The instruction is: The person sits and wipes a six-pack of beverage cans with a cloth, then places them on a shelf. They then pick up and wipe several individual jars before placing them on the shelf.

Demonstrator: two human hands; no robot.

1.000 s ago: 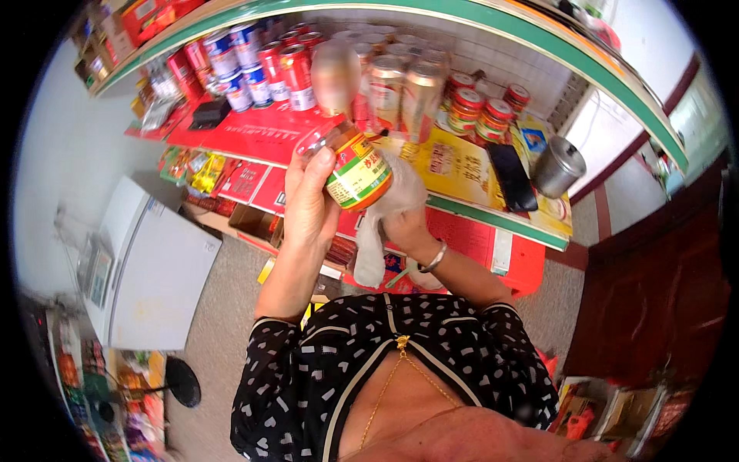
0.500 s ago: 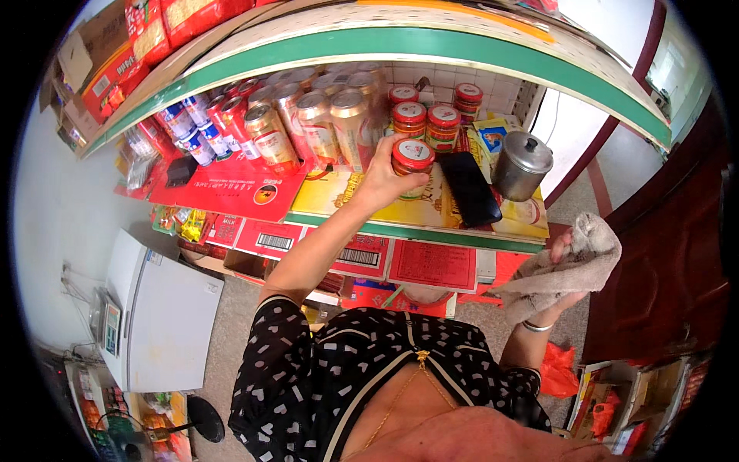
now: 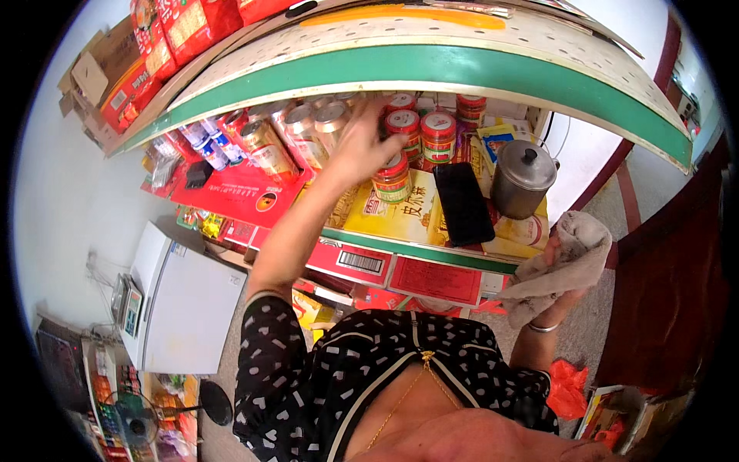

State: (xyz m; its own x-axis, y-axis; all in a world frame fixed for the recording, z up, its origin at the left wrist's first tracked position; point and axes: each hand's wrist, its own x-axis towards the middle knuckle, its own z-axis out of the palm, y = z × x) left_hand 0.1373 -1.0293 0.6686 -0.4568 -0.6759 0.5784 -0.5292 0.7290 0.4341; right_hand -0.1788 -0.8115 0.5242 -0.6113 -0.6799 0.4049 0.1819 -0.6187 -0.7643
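My left hand (image 3: 360, 148) reaches over the shelf between the tall gold cans (image 3: 331, 122) and the red-lidded glass jars (image 3: 439, 138). Its thumb stands apart from the other fingers, which are partly blurred, and no object shows in it. Just below the thumb, the front jar (image 3: 392, 183) rests on yellow cardboard, its lid partly covered by the hand. My right hand (image 3: 568, 302) grips a grey-beige cloth (image 3: 560, 262) off the shelf's right front corner. Folds of the cloth hide most of that hand.
A black phone (image 3: 464, 206) lies beside the front jar, with a lidded metal pot (image 3: 525, 177) to its right. The green-edged upper shelf (image 3: 416, 65) overhangs the jars and cans. A white chest freezer (image 3: 188, 308) stands at the left.
My left hand has let go of the front jar and moved up and left, toward the back of the shelf. The cloth stays in my right hand. The view has shifted slightly.
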